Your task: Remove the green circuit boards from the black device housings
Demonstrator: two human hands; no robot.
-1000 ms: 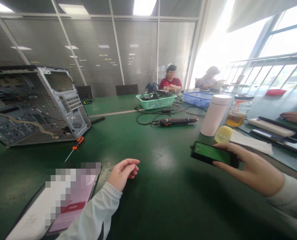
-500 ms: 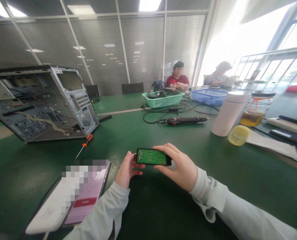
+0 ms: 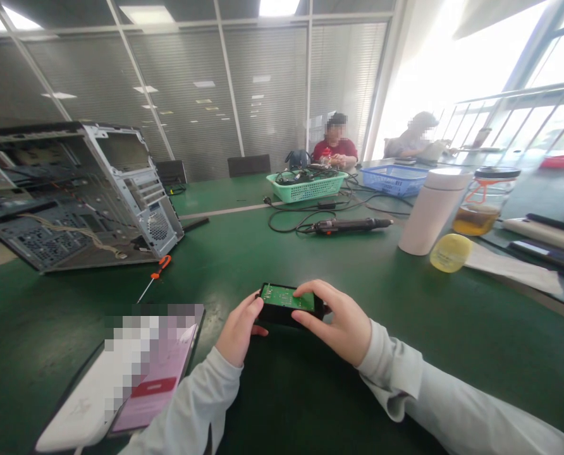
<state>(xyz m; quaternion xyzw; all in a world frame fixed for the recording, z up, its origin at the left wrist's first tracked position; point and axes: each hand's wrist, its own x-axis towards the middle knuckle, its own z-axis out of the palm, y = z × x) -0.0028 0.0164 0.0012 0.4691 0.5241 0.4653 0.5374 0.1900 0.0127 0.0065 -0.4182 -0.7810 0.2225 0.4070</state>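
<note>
**Boxed circuit board [image 3: 279,296] sitting in a double grip, just below center!**

Counting up: one board is being held by two hands, while one orange-handled screwdriver [image 3: 164,263] is lying center-left, just beside one opened computer case [image 3: 156,218]. Two baskets, one green [image 3: 308,191] and one blue [image 3: 396,181], are standing upper right of center, and one black power tool [image 3: 351,225] is resting in front of them. One pale bottle [image 3: 431,218], one jar [image 3: 478,212] and one yellow object [image 3: 451,253] are grouping at the right. Two people, one in red [image 3: 334,150] and one in pale clothing [image 3: 405,145], are sitting at the upper right.

Now the room: green worktop [image 3: 234,253] is stretching from the board's far edge up to the tool, and the bottle is standing well apart from the right hand [image 3: 343,325].

And the board? Its green face is pointing up, dotted with small pale spots; its black casing is showing a deep near side. The left hand [image 3: 239,328] is closing its fingers around the left end; the right fingers are pinching the right end, fingertip overlapping the green face.
</note>
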